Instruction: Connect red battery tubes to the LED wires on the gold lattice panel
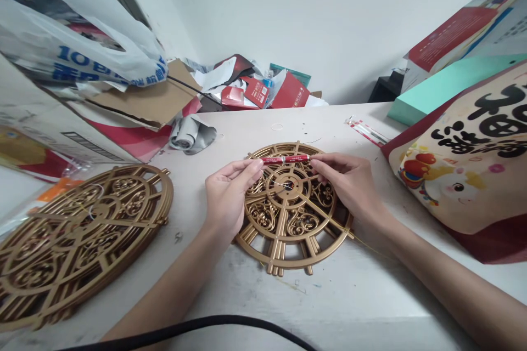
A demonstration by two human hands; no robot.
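Note:
A red pen (286, 159) with a silver band in its middle lies level between my hands. My left hand (230, 189) pinches its left end, and the fingertips of my right hand (348, 178) are closed on its right end. Beneath the pen is a stack of round gold openwork wheels (288, 240) with scroll patterns and a pierced hub. A thin gold thread (373, 249) trails from the stack's right side, under my right forearm. White thread or wire shows near the hub.
Another stack of gold wheels (88, 241) sits at the left. A printed bag (465, 175) and mint-green box (448, 85) stand right. Cardboard boxes, a plastic bag (94, 49) and a grey roll (191, 134) crowd the left. A black cable (222, 319) crosses the front.

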